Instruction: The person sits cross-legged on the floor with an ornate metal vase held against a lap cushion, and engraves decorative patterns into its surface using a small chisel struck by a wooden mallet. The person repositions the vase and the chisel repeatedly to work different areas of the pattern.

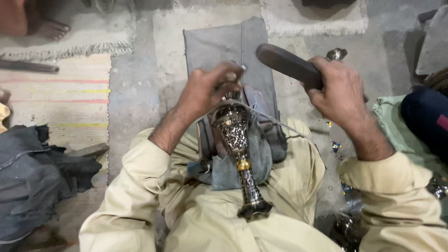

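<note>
An engraved metal vase (235,140) is laid across the lap, foot toward the body, mouth resting on grey cloth (224,44). The left hand (205,88) is closed on a small tool at the vase's rim. The right hand (338,86) is wrapped around a dark wooden mallet (287,63), held above and right of the vase. Bare concrete floor (135,93) is seen between a striped mat (60,98) and the cloth.

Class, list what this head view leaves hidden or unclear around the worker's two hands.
- Tool tip under the left hand: covered by fingers.
- Top of the engraved metal vase: hidden by that hand.
- Dark wooden mallet in the right hand: handle end covered by the fist.
- Metal pieces lower right: cut off, dark.
</note>
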